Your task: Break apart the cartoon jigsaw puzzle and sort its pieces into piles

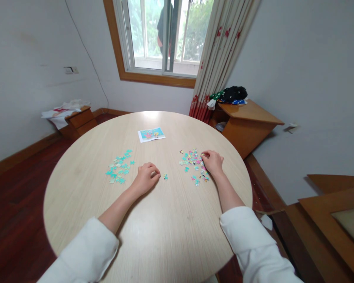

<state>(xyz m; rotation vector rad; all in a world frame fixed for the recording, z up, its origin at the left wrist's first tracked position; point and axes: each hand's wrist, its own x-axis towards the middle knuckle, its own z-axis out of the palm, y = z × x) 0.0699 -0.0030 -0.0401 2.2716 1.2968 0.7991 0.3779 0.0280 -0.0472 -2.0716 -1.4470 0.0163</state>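
Pale turquoise jigsaw puzzle pieces (119, 167) lie in a loose group at the left of the round table (165, 236). A mixed pile of pink, yellow and turquoise puzzle pieces (193, 158) is spread out on the right. My right hand (213, 162) is at that pile's right edge, thumb and fingers pinched on a small puzzle piece, mostly hidden by the fingertips. Between the groups rests my left hand (147, 177), fingers loosely curled, thumb apart, with nothing visible in it. Just right of its fingertips lies a small joined puzzle cluster (165, 177), apart from the hand.
Toward the table's far side lies a printed picture sheet (151, 135) with cartoon figures on turquoise. Beyond the table stand a wooden cabinet (247, 122) with cloths on top, a curtain (218, 51) and a window. A low wooden stand (82, 121) is at the left wall.
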